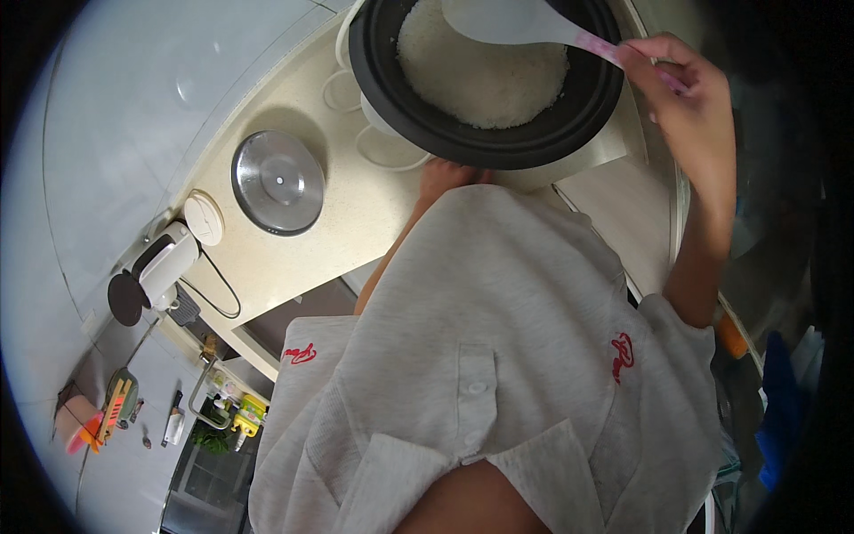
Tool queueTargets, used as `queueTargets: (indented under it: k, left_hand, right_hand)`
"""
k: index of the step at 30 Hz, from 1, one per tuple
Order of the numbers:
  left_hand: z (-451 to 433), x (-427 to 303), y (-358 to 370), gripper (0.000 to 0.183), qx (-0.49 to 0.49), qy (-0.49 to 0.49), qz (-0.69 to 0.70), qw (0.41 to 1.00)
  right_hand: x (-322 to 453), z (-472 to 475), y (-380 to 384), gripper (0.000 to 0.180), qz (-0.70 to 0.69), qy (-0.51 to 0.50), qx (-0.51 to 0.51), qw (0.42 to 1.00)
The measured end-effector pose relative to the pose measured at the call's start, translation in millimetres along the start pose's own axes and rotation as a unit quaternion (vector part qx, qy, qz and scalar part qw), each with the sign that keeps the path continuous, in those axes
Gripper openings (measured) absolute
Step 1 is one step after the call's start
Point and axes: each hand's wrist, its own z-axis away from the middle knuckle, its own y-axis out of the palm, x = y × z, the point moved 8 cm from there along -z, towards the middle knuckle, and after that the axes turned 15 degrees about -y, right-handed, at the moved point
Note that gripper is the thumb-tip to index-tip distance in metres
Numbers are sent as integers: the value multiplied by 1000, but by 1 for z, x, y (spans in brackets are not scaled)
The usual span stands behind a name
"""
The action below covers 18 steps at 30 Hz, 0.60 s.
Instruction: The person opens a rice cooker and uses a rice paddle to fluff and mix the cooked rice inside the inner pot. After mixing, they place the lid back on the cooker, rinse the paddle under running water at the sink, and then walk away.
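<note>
My right hand (687, 107) grips the pink patterned handle of a rice paddle (514, 23). The paddle's broad, translucent white blade hangs over a round rice cooker (487, 153) with a wide black rim. White cooked rice (487, 90) lies inside it, partly covered from sight by the blade. Low at the cooker's near side is my left hand (450, 175), just below the rim. The rim and my shirt hide most of its fingers, so whether it holds anything cannot be told. A white cord (387, 167) loops on the counter beside the cooker.
On the cream countertop (353, 220) lies a round metal lid (277, 190). Farther left are a white round lid (203, 219) and a white appliance (170, 263) with a black cord. A faucet (197, 394), a yellow bottle (248, 415) and a wall-hung cleaver (175, 426) appear lower left.
</note>
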Motion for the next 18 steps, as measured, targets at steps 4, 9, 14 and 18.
queueTargets:
  k: [4, 9, 14, 18]
  left_hand:
    - [-3, -4, -11, 26, -45, 22, -15, 999]
    - [2, 4, 0, 26, 10, 12, 1, 1000]
    - [4, 7, 0, 27, 31, -2, -1, 1000]
    - [4, 8, 2, 25, 35, 10, 12, 999]
  right_hand:
    - [-19, 12, 0, 19, -21, -15, 29, 999]
    - [-27, 34, 24, 14, -76, -1, -33, 997]
    - [-35, 44, 58, 15, -75, 5, -11, 997]
    - [-29, 50, 61, 15, -42, 15, 5, 999]
